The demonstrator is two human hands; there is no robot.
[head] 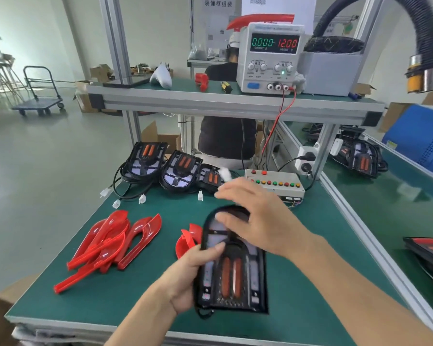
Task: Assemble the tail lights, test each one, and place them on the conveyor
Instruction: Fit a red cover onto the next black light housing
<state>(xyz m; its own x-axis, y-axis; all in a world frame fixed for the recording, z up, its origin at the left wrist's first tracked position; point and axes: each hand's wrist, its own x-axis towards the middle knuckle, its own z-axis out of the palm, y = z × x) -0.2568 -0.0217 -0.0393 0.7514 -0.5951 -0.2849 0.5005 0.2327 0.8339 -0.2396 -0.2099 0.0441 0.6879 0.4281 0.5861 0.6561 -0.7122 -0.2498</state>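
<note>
A black tail light housing with two orange strips is held over the green bench near its front edge. My left hand grips its left side, thumb on top. My right hand hovers over the housing's rounded far end with fingers spread, blurred by motion. A pile of red lenses lies at the left, and one more red lens sits just left of the housing. Three more black housings with cables and white plugs lie at the back of the bench.
A test box with coloured buttons stands behind my right hand. A power supply reading 12.00 sits on the upper shelf. The conveyor runs along the right with finished lights on it. A person sits behind the bench.
</note>
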